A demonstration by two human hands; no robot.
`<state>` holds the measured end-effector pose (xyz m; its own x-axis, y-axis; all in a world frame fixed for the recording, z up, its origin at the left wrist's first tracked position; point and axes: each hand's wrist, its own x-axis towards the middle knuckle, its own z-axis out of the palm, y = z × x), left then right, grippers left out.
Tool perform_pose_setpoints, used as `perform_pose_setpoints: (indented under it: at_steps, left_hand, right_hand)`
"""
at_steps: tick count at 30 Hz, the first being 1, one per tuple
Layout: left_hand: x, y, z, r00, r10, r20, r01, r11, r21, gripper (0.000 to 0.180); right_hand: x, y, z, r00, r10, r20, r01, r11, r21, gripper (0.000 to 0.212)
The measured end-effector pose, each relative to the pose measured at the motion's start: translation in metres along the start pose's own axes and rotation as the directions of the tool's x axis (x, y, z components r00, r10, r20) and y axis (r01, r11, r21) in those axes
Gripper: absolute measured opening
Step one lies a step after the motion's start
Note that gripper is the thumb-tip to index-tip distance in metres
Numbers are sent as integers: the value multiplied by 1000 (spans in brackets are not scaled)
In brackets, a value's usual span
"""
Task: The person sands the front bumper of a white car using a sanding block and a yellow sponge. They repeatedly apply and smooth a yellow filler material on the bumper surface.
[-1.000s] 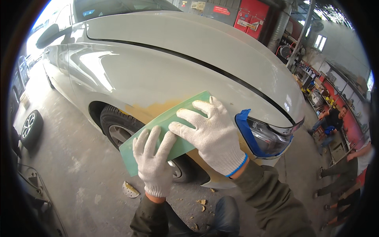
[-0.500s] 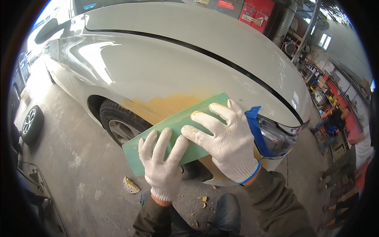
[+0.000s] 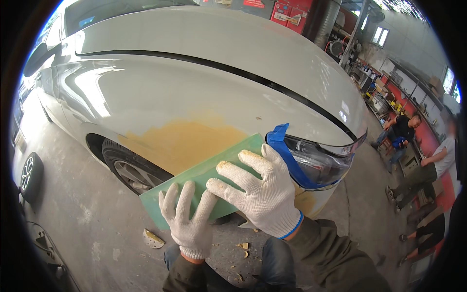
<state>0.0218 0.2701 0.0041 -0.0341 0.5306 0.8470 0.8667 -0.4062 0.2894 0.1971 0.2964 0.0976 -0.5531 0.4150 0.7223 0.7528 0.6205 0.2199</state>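
Observation:
Both my gloved hands hold a flat, rectangular green sheet (image 3: 194,200) against the lower front fender of a pale car (image 3: 160,87). My left hand (image 3: 190,221) is at the sheet's lower left part, fingers spread over its face. Higher up and to the right, my right hand (image 3: 260,190) lays its fingers across the other end. Neither thumb shows. Above the sheet's upper edge spreads a yellowish filler patch (image 3: 187,143), partly covered by it. Blue masking tape (image 3: 290,163) edges the headlight (image 3: 318,163) just right of my right hand.
The front wheel (image 3: 129,165) sits left of the sheet. A perforated sanding disc (image 3: 153,239) and torn scraps (image 3: 244,249) lie on the floor. A loose wheel (image 3: 31,177) stands far left. Two people (image 3: 404,134) are at the right, by cluttered shelves (image 3: 384,95).
My view has shifted to the right. Against the car, the green sheet and both hands have come lower, and more of the filler patch shows above the sheet.

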Motion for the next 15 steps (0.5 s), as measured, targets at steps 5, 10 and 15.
perform_pose_setpoints:
  at_steps: [5, 10, 15]
  left_hand:
    - [-10, 0, 5, 1000, 23, -4, -23, 1000, -4, 46]
    - [-22, 3, 12, 999, 36, 0, -36, 999, -13, 46]
    - [-34, 8, 19, 999, 34, 13, -34, 999, -18, 43]
  right_hand:
    - [-10, -3, 2, 1000, 12, -26, -12, 1000, -23, 33]
    - [-24, -2, 0, 1000, 21, -13, -21, 1000, 6, 36]
    - [-35, 0, -1, 1000, 7, -8, -7, 1000, -14, 35]
